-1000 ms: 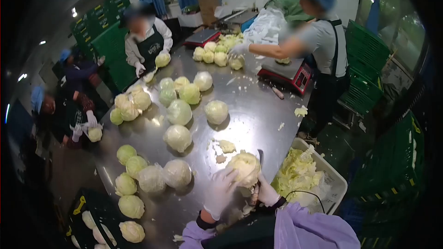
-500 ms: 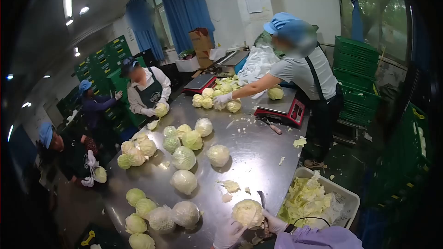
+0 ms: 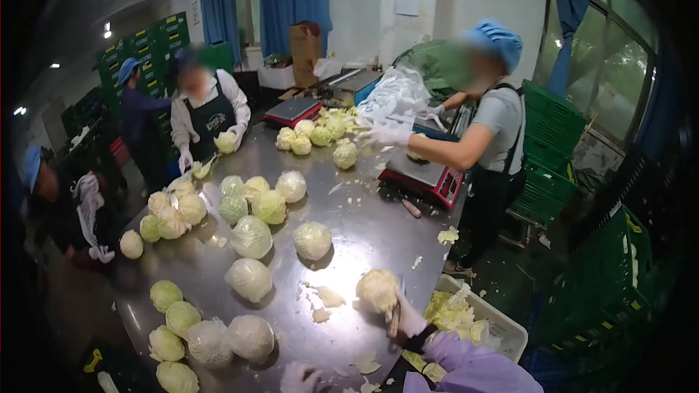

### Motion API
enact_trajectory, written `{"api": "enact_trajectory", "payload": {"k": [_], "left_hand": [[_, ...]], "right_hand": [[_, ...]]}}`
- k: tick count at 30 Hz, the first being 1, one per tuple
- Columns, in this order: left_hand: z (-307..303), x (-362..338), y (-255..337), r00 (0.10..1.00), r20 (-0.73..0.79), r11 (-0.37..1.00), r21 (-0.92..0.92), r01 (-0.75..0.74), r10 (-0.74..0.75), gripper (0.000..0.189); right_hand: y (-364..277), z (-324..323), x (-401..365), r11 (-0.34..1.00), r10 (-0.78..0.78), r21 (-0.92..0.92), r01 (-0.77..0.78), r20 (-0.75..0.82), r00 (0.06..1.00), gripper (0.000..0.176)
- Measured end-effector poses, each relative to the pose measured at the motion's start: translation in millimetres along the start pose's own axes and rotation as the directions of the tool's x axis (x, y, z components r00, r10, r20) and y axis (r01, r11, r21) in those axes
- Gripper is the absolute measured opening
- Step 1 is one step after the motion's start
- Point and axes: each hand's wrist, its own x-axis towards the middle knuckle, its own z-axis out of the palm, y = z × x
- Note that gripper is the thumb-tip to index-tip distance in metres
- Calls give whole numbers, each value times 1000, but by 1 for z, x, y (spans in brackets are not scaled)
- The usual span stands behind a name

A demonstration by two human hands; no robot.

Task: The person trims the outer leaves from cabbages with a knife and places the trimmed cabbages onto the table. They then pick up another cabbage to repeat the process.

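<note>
Right hand grips a knife at one cabbage, left hand too cropped to tell; scraps lie in the basket, many heads crowd the table.

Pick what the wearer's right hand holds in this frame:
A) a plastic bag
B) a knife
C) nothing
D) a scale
B: the right hand grips a knife held against a cabbage near the table edge.
</note>
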Motion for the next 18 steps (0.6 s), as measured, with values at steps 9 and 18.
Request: {"api": "enact_trajectory", "payload": {"k": [9, 18], "left_hand": [[-71, -20, -16, 891, -83, 880, 143, 454, -446, 35], [-132, -73, -23, 617, -528, 579, 263, 772, -583, 69]], "right_hand": [[-45, 76, 99, 918, -304, -275, 285, -27, 952, 47], [105, 62, 108, -365, 81, -689, 626, 646, 759, 82]]}}
